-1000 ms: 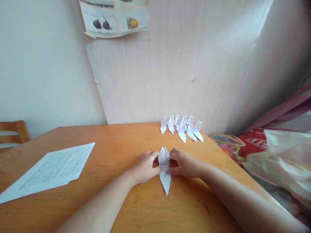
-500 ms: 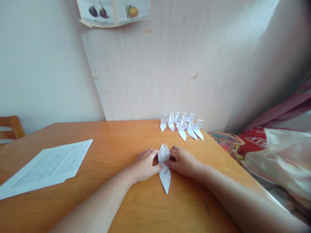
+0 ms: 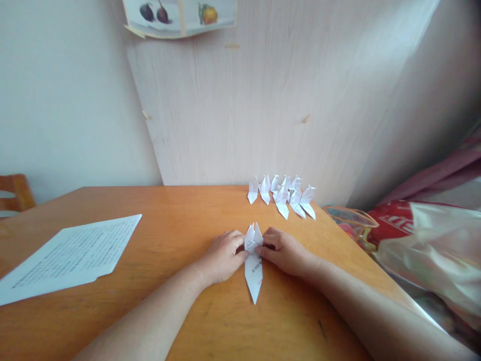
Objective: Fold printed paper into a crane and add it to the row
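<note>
Head; right thumb [image 3: 269,253] higher on paper [image 3: 254,281]

On my remote feed: pale-grey wall [image 3: 71,100] left, whitish wood-grain panel [image 3: 240,115] behind orange-brown wooden table [image 3: 180,213]. I note brown slatted wooden chair [image 3: 23,193] far left; soft light, upper right shadowed.

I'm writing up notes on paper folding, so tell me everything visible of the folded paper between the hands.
The folded paper is white, long and narrow, with dark print and a small reddish mark. Its near end tapers to one point; its far end splits into two upright-looking tips with a gap between. Folds cross its upper part. The left hand holds its left edge, the right hand its right. Whether it touches the table is unclear.
</note>
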The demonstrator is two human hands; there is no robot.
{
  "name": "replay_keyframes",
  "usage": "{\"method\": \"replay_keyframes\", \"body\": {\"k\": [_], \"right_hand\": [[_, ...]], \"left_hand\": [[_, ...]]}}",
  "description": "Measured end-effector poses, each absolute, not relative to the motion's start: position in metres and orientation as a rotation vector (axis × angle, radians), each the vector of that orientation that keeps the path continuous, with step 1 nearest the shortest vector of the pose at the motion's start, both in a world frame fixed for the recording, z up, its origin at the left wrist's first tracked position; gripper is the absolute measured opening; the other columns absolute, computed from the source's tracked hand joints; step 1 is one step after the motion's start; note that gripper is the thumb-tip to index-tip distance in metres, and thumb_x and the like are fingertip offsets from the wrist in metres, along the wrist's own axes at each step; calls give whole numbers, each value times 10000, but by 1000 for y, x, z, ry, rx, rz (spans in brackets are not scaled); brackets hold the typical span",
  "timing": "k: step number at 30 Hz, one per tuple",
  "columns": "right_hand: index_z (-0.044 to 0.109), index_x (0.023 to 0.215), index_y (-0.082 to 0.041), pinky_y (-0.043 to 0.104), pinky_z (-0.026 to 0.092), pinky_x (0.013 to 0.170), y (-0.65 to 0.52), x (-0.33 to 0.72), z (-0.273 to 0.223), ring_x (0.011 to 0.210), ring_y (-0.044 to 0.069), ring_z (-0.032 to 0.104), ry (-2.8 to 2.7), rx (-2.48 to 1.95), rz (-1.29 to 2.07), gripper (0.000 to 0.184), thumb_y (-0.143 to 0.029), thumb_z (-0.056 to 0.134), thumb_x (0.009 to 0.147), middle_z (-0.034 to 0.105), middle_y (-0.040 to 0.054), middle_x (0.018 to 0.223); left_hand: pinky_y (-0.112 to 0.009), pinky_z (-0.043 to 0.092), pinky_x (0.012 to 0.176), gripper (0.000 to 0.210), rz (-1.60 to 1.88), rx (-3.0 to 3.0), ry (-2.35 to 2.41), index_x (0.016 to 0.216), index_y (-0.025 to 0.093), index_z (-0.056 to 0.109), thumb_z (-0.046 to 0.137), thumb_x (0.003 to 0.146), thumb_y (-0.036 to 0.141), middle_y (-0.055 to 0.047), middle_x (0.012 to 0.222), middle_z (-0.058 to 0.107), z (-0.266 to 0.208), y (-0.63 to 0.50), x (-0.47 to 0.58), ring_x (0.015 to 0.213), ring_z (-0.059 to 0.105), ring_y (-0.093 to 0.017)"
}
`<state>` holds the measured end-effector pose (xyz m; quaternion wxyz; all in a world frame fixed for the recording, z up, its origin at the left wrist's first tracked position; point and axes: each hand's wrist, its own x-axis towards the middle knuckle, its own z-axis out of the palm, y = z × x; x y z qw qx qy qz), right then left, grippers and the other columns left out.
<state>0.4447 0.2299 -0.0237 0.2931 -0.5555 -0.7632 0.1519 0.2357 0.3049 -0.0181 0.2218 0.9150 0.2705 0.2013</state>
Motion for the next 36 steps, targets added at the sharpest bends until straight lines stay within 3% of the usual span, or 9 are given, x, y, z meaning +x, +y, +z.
{"method": "replay_keyframes", "body": {"k": [7, 13, 19, 36], "right_hand": [[648, 768, -188, 270, 427, 697, 226, 443, -19, 787, 162, 575, -2028, -1557, 393, 74, -209, 676, 833, 608, 36, 883], [644, 807, -189, 266, 422, 679, 223, 443, -16, 745, 150, 562, -2029, -1566, 394, 98, -268, 697, 829, 601, 27, 871], [665, 863, -193, 260, 422, 657, 220, 444, -9, 732, 147, 568, -1981, -1540, 439, 46, -221, 667, 827, 613, 27, 876], [620, 1203, -168, 349, 493, 821, 220, 450, -12, 909, 216, 650, -1814, -1577, 405, 441, -97, 561, 771, 704, 75, 998]], "left_hand": [[-322, 442, 830, 154, 517, 2536, 763, 972, 234, 693, 609, 844, 249, -44, 991, 649, -15, 304, 236, 956, 582, -233], [-325, 451, 834, 158, 544, 2511, 792, 967, 224, 684, 627, 830, 278, -48, 978, 657, -16, 303, 235, 942, 591, -235], [-331, 466, 843, 146, 602, 2409, 805, 928, 228, 682, 676, 789, 276, -43, 972, 685, -15, 302, 233, 939, 614, -240], [-392, 475, 1013, 370, 718, 2148, 714, 1083, 236, 604, 667, 734, 130, -51, 1176, 689, -9, 297, 234, 1128, 633, -237]]}}
